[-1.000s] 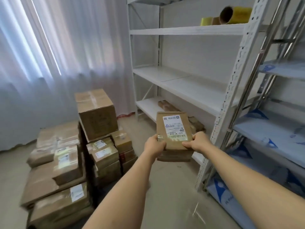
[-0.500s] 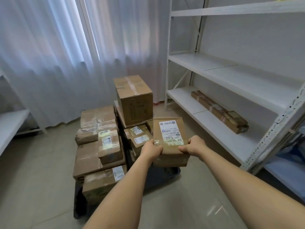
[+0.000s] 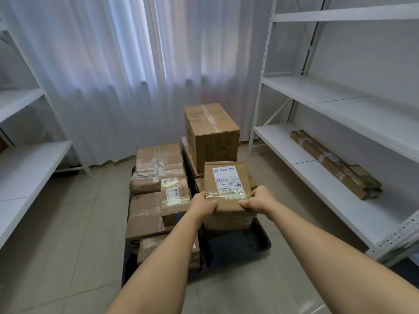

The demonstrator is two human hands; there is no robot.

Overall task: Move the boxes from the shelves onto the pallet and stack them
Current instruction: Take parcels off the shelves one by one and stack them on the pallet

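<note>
Head view: small brown cardboard box with a white shipping label (image 3: 227, 189) gripped at its near corners, left hand (image 3: 202, 204) and right hand (image 3: 259, 200) both curled round its edges, thumbs on top. Held above the dark pallet (image 3: 240, 244), in front of a tall taped brown carton (image 3: 212, 134) topping the stacked parcels. Long flat brown package (image 3: 335, 165) lying on the lower white metal shelf (image 3: 317, 177) at right.

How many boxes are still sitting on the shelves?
1: a long flat box lies on the lower shelf of the right rack. The left rack is cut off at the edge, so more may be hidden.
</note>
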